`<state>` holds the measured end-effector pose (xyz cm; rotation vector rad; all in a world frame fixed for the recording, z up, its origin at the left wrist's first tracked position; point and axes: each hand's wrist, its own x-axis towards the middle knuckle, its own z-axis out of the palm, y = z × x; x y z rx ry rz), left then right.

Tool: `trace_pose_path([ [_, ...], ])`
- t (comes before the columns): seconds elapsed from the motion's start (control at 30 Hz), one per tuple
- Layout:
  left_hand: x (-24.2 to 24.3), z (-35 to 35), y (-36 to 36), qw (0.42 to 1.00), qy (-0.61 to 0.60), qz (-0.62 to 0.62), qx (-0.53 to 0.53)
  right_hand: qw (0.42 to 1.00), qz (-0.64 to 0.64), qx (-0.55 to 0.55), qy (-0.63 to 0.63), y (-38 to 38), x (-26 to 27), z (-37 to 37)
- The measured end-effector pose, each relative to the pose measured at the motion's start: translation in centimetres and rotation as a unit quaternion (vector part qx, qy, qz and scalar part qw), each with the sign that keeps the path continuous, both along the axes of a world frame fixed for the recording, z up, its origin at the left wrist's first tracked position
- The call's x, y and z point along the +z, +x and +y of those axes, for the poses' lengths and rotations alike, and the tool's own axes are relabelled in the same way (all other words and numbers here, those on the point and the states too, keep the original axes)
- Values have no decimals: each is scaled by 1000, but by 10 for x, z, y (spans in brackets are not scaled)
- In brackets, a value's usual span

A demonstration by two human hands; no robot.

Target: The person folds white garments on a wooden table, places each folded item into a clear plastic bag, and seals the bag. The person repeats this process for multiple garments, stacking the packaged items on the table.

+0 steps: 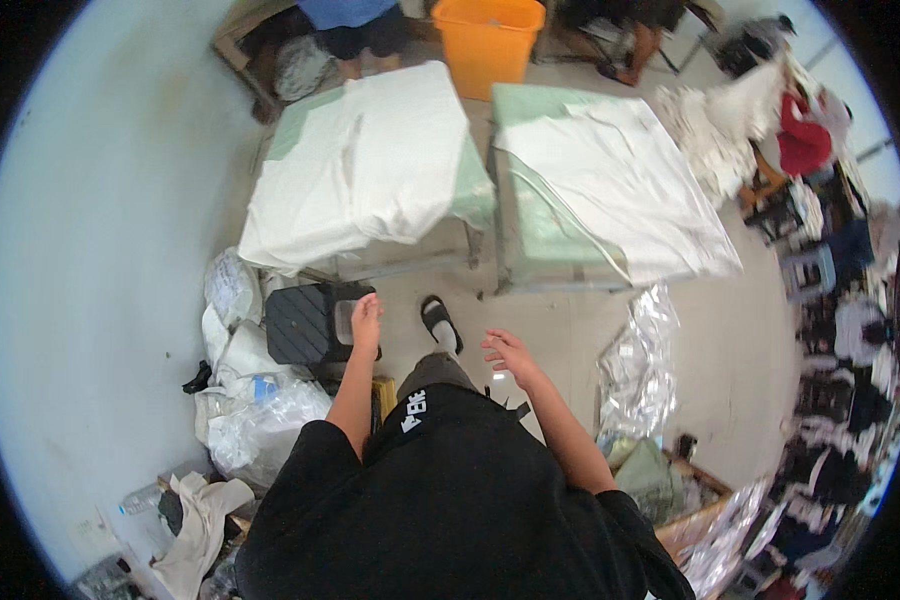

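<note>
Both of my hands hang in front of me over the floor, away from the tables. My left hand (367, 321) holds nothing; it appears just above the edge of a black ribbed plastic box (300, 326). My right hand (511, 358) is empty, its fingers spread and slightly bent. Beyond them stand two tables with green covers. White fabric (360, 165) lies spread over the left table, hanging past its near edge. Another white cloth (607, 165) is draped askew across the right table, leaving part of its green cover (547, 225) bare.
An orange bin (489, 45) stands behind the tables, with people near it. Clear plastic bags (270, 427) and white sacks lie along the left wall. Crinkled clear plastic wrapping (639, 367) is on the floor at right. Heaped white garments (720, 135) and seated people are farther right.
</note>
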<state>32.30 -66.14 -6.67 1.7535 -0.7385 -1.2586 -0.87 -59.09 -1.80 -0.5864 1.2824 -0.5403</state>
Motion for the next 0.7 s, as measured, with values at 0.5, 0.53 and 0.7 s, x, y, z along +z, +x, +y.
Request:
trace_pose_path([
  [0.5, -15, -150, 94, 845, 19, 363, 392, 982, -45, 141, -114, 136, 14, -243],
  [0.53, -13, -149, 90, 815, 4, 427, 392, 982, -91, 137, -89, 136, 22, -236],
  [0.7, -5, -122, 71, 766, -131, 488, 399, 954, -296, 38, 18, 116, 62, -229],
])
